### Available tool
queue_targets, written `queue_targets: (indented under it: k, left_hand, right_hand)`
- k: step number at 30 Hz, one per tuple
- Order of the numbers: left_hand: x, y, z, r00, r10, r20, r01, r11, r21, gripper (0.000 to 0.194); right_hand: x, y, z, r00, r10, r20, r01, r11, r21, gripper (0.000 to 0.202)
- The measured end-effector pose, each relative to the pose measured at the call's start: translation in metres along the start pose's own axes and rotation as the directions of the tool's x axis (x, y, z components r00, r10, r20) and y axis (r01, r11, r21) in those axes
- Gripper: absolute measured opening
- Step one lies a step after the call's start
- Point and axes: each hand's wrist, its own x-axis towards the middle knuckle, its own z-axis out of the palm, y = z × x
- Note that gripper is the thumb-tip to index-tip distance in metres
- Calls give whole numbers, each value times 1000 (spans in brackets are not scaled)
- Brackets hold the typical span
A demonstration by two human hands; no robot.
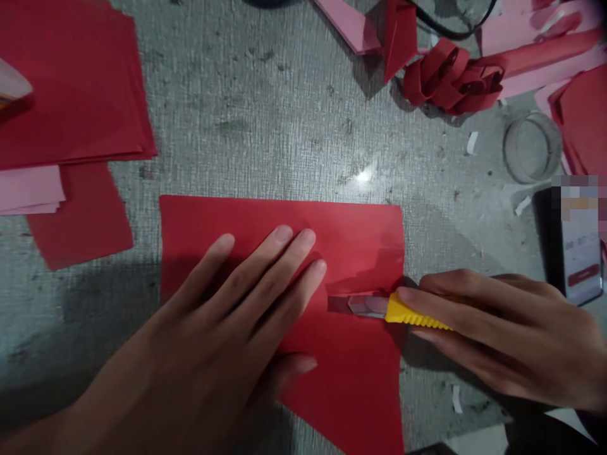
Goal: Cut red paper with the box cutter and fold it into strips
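A red paper sheet (351,246) lies on the grey textured table, in the middle of the view. My left hand (237,322) rests flat on its left part with the fingers spread, holding nothing. At the right, my right hand (497,328) grips a yellow utility knife (412,313) at the sheet's right edge. The knife's blade points left and lies at a slit in the paper, which runs in from that edge. Part of the knife's handle is hidden under my fingers.
Stacked red sheets (80,82) and pink paper (28,189) lie at the left. Folded red strips (450,79) and pink strips are at the upper right. A clear tape roll (532,146) and a phone (581,253) sit at the right, near small white scraps.
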Motion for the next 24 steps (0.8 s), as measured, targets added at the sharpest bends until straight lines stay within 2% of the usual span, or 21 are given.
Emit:
queue_targets:
  k: [5, 12, 18, 24]
  left_hand:
    - [0, -1, -1, 1000, 8, -4, -8, 1000, -1, 64]
    - [-2, -4, -1, 1000, 17, -17, -18, 1000, -9, 63]
    - [-3, -2, 0, 1000, 15, 4, -15, 1000, 19, 66]
    - [-3, -3, -1, 1000, 2, 7, -2, 1000, 2, 63]
  right_hand:
    - [0, 0, -2, 1000, 3, 15, -3, 1000, 23, 38]
    - [0, -3, -4, 992, 105, 69, -114, 982, 151, 41]
    - [-8, -6, -6, 983, 170, 68, -178, 977, 121, 41]
    - [-12, -3, -12, 973, 201, 109, -218, 960, 175, 40]
